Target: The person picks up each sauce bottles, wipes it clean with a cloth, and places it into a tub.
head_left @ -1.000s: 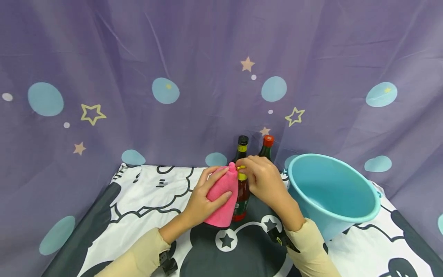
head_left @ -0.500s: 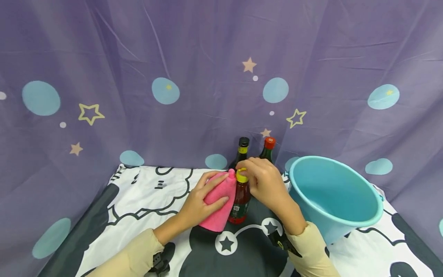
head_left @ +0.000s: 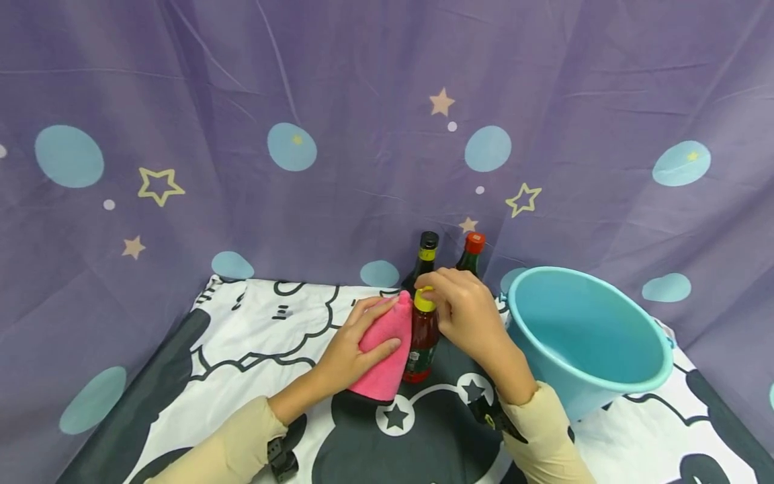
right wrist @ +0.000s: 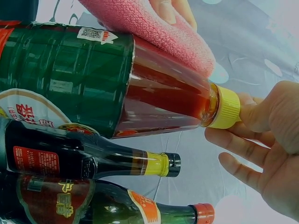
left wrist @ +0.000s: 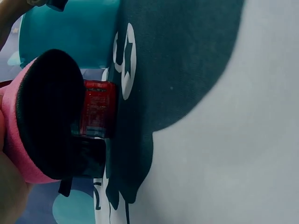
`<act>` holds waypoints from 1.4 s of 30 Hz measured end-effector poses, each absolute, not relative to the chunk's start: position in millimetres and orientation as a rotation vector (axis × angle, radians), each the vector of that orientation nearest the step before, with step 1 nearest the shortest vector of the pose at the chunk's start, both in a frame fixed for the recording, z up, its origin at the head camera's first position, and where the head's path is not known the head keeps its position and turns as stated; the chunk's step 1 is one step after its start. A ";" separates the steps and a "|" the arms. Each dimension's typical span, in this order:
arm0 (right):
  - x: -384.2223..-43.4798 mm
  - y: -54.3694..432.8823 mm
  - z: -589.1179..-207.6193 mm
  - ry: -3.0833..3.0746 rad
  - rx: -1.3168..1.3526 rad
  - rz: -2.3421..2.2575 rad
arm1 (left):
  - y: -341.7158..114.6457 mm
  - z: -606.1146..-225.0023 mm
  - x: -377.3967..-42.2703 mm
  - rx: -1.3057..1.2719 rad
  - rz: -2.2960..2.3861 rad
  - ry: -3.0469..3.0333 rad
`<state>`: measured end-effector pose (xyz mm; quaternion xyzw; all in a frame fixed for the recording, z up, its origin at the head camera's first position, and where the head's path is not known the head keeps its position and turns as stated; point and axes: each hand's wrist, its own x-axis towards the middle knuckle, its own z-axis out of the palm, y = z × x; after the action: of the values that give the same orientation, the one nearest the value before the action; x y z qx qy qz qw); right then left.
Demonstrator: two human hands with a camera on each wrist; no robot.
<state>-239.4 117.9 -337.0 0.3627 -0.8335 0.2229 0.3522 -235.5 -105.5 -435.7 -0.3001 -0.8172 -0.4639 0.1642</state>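
My left hand point(head_left: 357, 343) grips a pink fuzzy cone-shaped cover point(head_left: 385, 349) with a small knob on top. In the left wrist view the cover point(left wrist: 23, 140) is hollow, with a dark lining and a wide open mouth. Right beside it stands an upright bottle of red sauce point(head_left: 422, 343) with a yellow cap point(head_left: 425, 301). The thumb and index finger of my right hand point(head_left: 462, 309) pinch the top of that cap. From the right wrist view, the other fingers of the right hand point(right wrist: 275, 140) spread loosely past the cap point(right wrist: 226, 107), while the cover point(right wrist: 154, 32) lies against the bottle's side.
Behind the sauce bottle stand a dark bottle with a black cap point(head_left: 428, 240) and a green bottle with a red cap point(head_left: 474, 243). To the right is a large light-blue bucket point(head_left: 589, 329). A black-and-white patterned cloth point(head_left: 260, 336) covers the table before a purple curtain point(head_left: 363, 121).
The pink cover has tilted and shifted slightly left, so more of the sauce bottle shows. The right hand stays at the yellow cap, and the head view has shifted a little.
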 end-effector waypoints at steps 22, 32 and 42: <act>-235.4 117.5 -336.6 -2.172 0.927 0.579 | -117.6 -440.5 -226.2 -0.776 -1.239 -2.566; -237.2 116.3 -335.2 -2.168 0.942 0.577 | -124.7 -441.3 -225.9 -0.745 -1.111 -2.669; -235.7 117.6 -335.7 -2.185 0.926 0.575 | -127.6 -446.9 -226.6 -0.805 -1.000 -2.808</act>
<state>-235.7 117.6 -335.7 0.3564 -0.8405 0.2212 0.3428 -226.6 -127.6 -446.9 -0.2607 -0.9091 -0.3237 0.0268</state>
